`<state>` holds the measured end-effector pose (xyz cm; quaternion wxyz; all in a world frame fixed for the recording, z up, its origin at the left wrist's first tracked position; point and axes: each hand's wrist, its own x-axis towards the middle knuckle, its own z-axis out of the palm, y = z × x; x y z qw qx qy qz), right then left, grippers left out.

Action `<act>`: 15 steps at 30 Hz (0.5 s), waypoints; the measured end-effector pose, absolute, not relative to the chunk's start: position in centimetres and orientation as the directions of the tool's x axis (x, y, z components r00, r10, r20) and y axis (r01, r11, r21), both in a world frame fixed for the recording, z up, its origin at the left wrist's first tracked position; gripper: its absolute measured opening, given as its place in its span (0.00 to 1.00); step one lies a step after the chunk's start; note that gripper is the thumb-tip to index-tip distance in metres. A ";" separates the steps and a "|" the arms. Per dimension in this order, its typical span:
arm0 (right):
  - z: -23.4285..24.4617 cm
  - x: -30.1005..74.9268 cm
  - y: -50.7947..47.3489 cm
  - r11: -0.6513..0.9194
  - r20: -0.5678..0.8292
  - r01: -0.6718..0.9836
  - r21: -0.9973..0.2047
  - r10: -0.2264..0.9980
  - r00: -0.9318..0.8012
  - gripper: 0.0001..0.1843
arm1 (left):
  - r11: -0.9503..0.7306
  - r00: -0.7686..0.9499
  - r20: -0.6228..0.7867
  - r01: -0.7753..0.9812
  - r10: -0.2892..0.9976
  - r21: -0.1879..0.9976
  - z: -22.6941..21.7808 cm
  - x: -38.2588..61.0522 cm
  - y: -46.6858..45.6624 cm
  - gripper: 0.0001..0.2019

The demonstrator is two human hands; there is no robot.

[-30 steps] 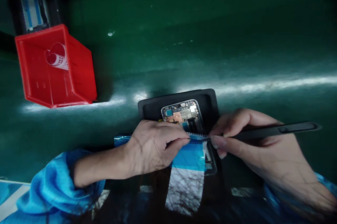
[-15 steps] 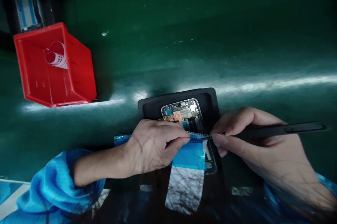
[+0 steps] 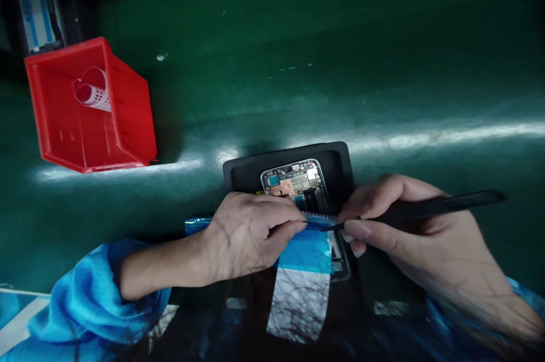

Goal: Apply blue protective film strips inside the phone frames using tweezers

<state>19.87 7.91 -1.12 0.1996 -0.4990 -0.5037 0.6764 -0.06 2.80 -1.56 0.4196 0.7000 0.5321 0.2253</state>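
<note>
My left hand pinches the left end of a strip with rows of small dark dots. A glossy blue and silvery sheet hangs from that strip toward me. Between the thumb and fingers of my right hand are black tweezers, their tip touching or just over the strip's right part. Beneath both hands lies an opened phone with its circuit board showing at the top. The sheet and my left hand hide much of its middle. A black tray holds the phone.
A red bin stands at the left with a rolled, dotted white strip inside. Behind it, at the top left, lies another opened phone. The green work surface carries a few pale scuffs. A shiny blue piece sits left of the tray.
My right hand and the tweezers have shifted slightly left, and the tweezer tip sits a little farther left and lower on the strip. My left hand keeps its pinch.
</note>
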 end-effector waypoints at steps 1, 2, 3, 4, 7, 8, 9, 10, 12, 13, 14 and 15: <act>-1.1 19.9 7.9 -0.418 -0.481 0.238 -0.877 0.767 -0.424 0.10 | -0.079 0.331 -0.132 0.553 0.934 0.830 -1.5 -0.1 2.8 0.08; -1.2 19.9 7.9 -0.416 -0.483 0.246 -0.875 0.769 -0.419 0.10 | -0.076 0.331 -0.132 0.546 0.934 0.834 -1.5 -0.1 2.8 0.08; -1.2 19.9 7.9 -0.413 -0.484 0.252 -0.875 0.773 -0.410 0.10 | -0.071 0.329 -0.132 0.539 0.935 0.840 -1.5 -0.1 2.8 0.07; -1.2 20.0 7.9 -0.409 -0.480 0.254 -0.876 0.780 -0.402 0.10 | -0.065 0.327 -0.133 0.531 0.936 0.845 -1.5 -0.1 2.9 0.07; -1.3 19.9 7.9 -0.410 -0.478 0.247 -0.878 0.790 -0.385 0.11 | -0.051 0.325 -0.135 0.506 0.936 0.861 -1.5 -0.1 2.9 0.06; -1.3 19.9 7.9 -0.414 -0.480 0.247 -0.876 0.791 -0.379 0.11 | -0.047 0.323 -0.136 0.500 0.937 0.865 -1.5 -0.1 2.9 0.06; -1.3 19.9 7.9 -0.417 -0.484 0.249 -0.874 0.791 -0.374 0.11 | -0.043 0.320 -0.137 0.495 0.937 0.868 -1.5 -0.1 2.9 0.06; -1.2 19.8 7.9 -0.420 -0.489 0.255 -0.871 0.792 -0.365 0.11 | -0.040 0.318 -0.136 0.491 0.938 0.870 -1.4 -0.1 2.9 0.06; -1.2 19.7 8.0 -0.417 -0.487 0.260 -0.871 0.798 -0.355 0.11 | -0.034 0.312 -0.137 0.487 0.940 0.873 -1.4 -0.1 2.9 0.06; -1.2 19.7 8.0 -0.413 -0.484 0.259 -0.873 0.800 -0.355 0.11 | -0.031 0.311 -0.139 0.484 0.940 0.874 -1.4 -0.1 2.9 0.06; -1.2 19.7 8.0 -0.411 -0.479 0.253 -0.876 0.801 -0.359 0.11 | -0.026 0.311 -0.143 0.483 0.940 0.875 -1.4 0.0 2.9 0.06; -1.2 19.7 8.0 -0.409 -0.474 0.245 -0.879 0.802 -0.363 0.10 | -0.021 0.310 -0.149 0.483 0.939 0.876 -1.4 0.0 2.9 0.06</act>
